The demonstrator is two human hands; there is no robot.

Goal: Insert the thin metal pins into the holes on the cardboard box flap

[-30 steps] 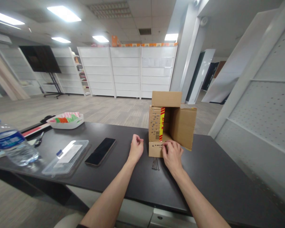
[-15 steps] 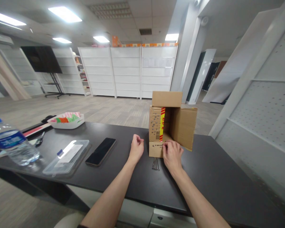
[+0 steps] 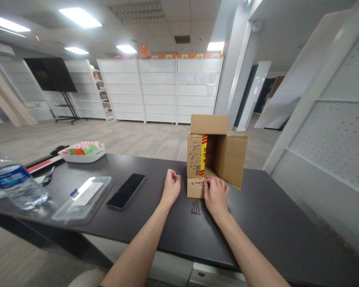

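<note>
An open cardboard box (image 3: 223,157) stands on the dark table, its flaps spread and a yellow-red tape strip (image 3: 203,155) down its left flap. Small dark spots dot that flap. Across the lower flap (image 3: 194,192) runs a row of dark dots. Several thin metal pins (image 3: 195,206), like nails or screws, show just below it. My right hand (image 3: 217,195) is closed in a pinch at that flap's right part; whatever its fingertips hold is hidden. Left of the box, my left hand (image 3: 171,186) is curled closed above the table, its contents too small to make out.
A black phone (image 3: 126,191) lies left of my left hand, beside a clear plastic case (image 3: 83,199). Further left are a water bottle (image 3: 14,183) and a white basket (image 3: 83,157) with colourful contents. The table (image 3: 275,223) ends near a perforated panel at right.
The whole view shifts very slightly to the left. Both hands keep their places by the box, and the right fingertips stay at the lower flap.
</note>
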